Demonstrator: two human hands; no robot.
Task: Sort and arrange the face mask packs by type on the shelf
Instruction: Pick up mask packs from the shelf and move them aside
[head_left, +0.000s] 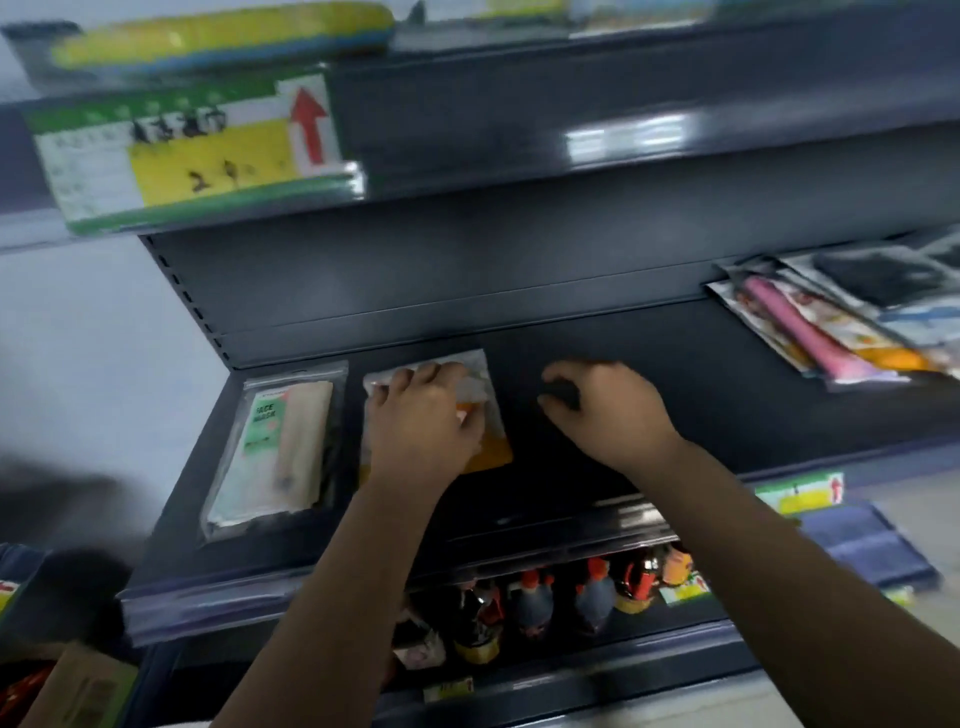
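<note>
Now the left hand (426, 415) is pressing flat, fingers spread, on an orange mask pack (488, 441) lying on the dark shelf (675, 395), just right of a green pack (275, 447). The right hand (608, 410) is hovering loosely curled, holding nothing. Light, slippery, floppy pouches probably handle best pinched by an edge; an unsorted pile (831, 322) is waiting far right.

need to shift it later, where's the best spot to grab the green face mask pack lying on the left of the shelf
Judging by its pose, take the green face mask pack by its near short edge, coming from the shelf front. It lies flat and lengthwise front to back, so that thin clear border is the closest part to pinch. The left hand rests on the orange pack beside it, crowding the right side.
</note>
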